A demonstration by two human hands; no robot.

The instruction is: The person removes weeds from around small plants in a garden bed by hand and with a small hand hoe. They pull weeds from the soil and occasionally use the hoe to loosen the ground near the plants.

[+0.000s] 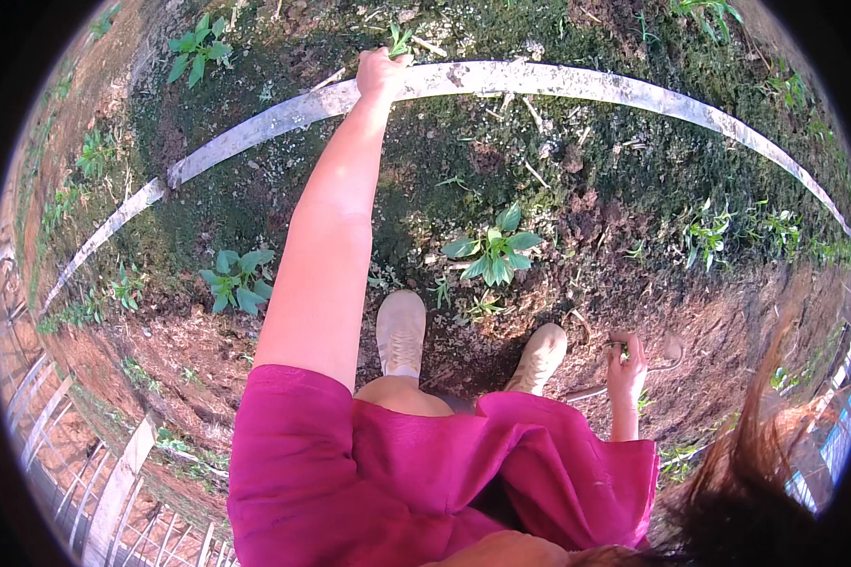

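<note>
My left hand (381, 71) reaches far forward across a pale drip tape (510, 79). Its fingers are closed around a small green weed (398, 42), whose leaves stick out beyond the fingertips. My right hand (625, 365) is low at the right, beside my shoe, with its fingers curled on a scrap of greenery (623, 347). A thin rod with a curved neck (670, 365) passes by that hand; whether the hand touches it I cannot tell. Between the hands a broad-leaved pepper-like seedling (496, 248) grows from mossy soil.
More leafy seedlings grow at the left (237, 281) and upper left (198, 49). Narrow-leaved weeds (708, 230) stand at the right. My beige shoes (401, 326) are on a bare soil path (163, 347). A slatted structure (117, 489) lies at lower left.
</note>
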